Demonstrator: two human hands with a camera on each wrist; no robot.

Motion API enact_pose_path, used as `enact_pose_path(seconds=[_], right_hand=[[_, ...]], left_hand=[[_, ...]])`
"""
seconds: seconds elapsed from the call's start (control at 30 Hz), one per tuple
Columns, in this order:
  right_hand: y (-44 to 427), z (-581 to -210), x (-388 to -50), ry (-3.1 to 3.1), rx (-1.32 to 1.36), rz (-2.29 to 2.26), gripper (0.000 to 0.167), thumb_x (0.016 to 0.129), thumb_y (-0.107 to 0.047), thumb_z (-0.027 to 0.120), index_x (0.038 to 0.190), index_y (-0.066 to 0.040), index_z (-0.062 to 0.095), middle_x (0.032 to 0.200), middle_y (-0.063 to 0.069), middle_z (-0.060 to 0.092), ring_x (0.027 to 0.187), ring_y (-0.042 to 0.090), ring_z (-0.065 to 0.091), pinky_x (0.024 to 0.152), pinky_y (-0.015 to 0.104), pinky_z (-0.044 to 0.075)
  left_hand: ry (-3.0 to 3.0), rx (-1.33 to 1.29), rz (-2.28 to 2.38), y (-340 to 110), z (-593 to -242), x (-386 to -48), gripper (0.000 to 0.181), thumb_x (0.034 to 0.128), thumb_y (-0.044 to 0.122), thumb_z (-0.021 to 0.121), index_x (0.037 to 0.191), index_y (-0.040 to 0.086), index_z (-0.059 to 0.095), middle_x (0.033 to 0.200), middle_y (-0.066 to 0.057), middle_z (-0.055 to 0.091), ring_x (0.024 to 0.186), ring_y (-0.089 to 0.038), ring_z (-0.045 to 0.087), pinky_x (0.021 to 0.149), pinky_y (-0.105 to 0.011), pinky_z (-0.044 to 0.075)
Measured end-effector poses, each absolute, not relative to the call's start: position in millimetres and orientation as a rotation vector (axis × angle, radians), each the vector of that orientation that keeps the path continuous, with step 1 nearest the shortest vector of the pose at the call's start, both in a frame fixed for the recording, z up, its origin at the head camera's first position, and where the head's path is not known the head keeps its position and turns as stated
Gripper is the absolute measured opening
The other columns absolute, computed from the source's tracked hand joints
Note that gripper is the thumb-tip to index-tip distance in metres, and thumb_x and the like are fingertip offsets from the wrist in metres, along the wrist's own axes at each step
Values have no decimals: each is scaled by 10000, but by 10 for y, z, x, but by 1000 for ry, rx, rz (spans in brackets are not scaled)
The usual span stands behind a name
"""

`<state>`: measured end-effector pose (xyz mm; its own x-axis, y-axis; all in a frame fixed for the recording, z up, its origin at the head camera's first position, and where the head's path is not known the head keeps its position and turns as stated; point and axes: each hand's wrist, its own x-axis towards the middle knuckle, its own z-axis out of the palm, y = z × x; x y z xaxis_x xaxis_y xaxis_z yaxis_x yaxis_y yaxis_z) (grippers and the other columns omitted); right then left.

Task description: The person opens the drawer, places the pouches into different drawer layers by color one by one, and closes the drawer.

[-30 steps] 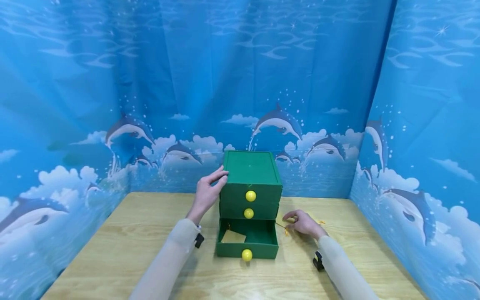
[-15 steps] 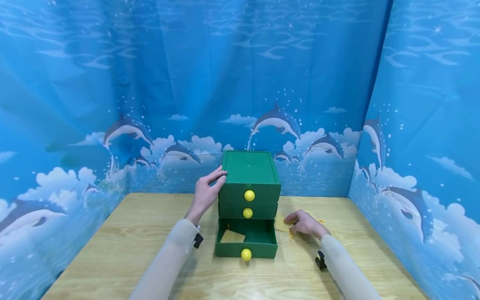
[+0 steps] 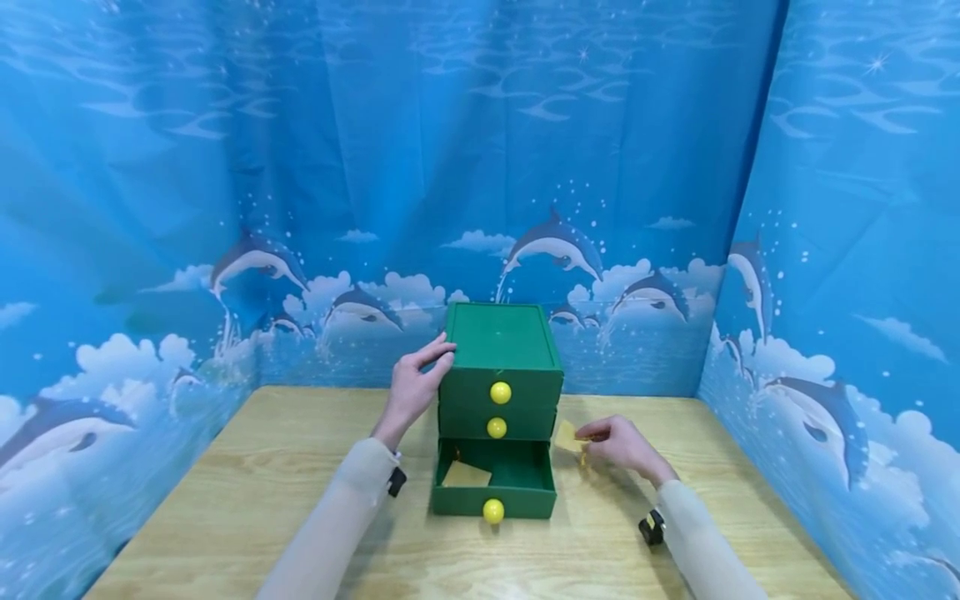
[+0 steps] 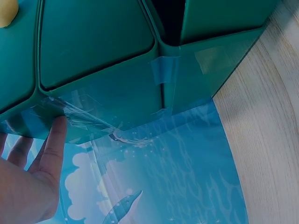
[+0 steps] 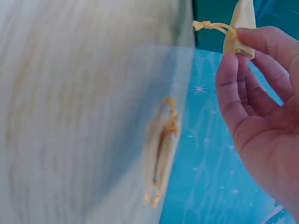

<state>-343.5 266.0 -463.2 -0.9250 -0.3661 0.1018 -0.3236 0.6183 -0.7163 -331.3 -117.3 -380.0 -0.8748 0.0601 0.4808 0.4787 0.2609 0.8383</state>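
A green drawer cabinet with yellow round knobs stands on the table, its bottom drawer pulled out. Inside that drawer lies a pale yellow drawstring pouch, towards the left. My left hand rests on the cabinet's upper left edge; the left wrist view shows the fingertips touching its side. To the right of the cabinet, my right hand pinches another small drawstring pouch between thumb and fingers, its orange cord hanging loose. A further drawstring pouch lies on the table beneath the right hand, hidden in the head view.
The wooden table reaches around the cabinet on both sides and in front. Blue curtains printed with dolphins hang behind it and along both sides. The two upper drawers are closed.
My right hand has lifted the pinched pouch off the table and drawn slightly right, so more of the pouch shows. The left hand and the cabinet have stayed in place.
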Motion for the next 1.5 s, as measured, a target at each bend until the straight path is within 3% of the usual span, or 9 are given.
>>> enact_pose_path(seconds=[0.4,0.87,1.07,1.27,1.5], right_hand=[[2631,-4459,-3299,2733,-648,-1243,208,874,-162,716,1058,-70,746,1012,88,731,861,165,641,710,258,548],[2591,-4349,-3152,2635,-682,-1300,170,863,-125,710,1017,-64,745,978,90,718,882,194,637,729,281,544],[2407,-4358,-3093,2546,-758,-1293,155,887,-126,697,1025,-76,747,1001,95,726,860,205,658,732,354,572],[2240,-4421,-3081,2536,-813,-1273,151,902,-160,700,1034,-108,751,1025,73,735,853,134,664,703,254,552],[2047,-4539,-3036,2535,-861,-1359,129,880,-169,737,995,-115,759,912,50,729,785,156,663,661,234,556]], left_hand=[[-2189,-483,-1636,-1171,-3815,-3314,405,975,469,565,1283,223,660,1509,32,466,1401,-192,425,1092,-510,413],[-2180,-491,-1630,-1163,-3826,-3327,392,980,464,558,1281,235,659,1518,-4,458,1404,-190,421,1093,-496,416],[-2180,-485,-1638,-1166,-3822,-3340,390,979,459,564,1278,229,663,1507,29,470,1399,-184,430,1091,-496,419],[-2170,-495,-1638,-1158,-3814,-3342,395,980,457,563,1281,223,661,1507,33,469,1403,-190,424,1090,-519,413],[-2167,-482,-1646,-1152,-3832,-3328,372,983,443,565,1275,236,664,1505,41,471,1411,-192,413,1095,-531,402]])
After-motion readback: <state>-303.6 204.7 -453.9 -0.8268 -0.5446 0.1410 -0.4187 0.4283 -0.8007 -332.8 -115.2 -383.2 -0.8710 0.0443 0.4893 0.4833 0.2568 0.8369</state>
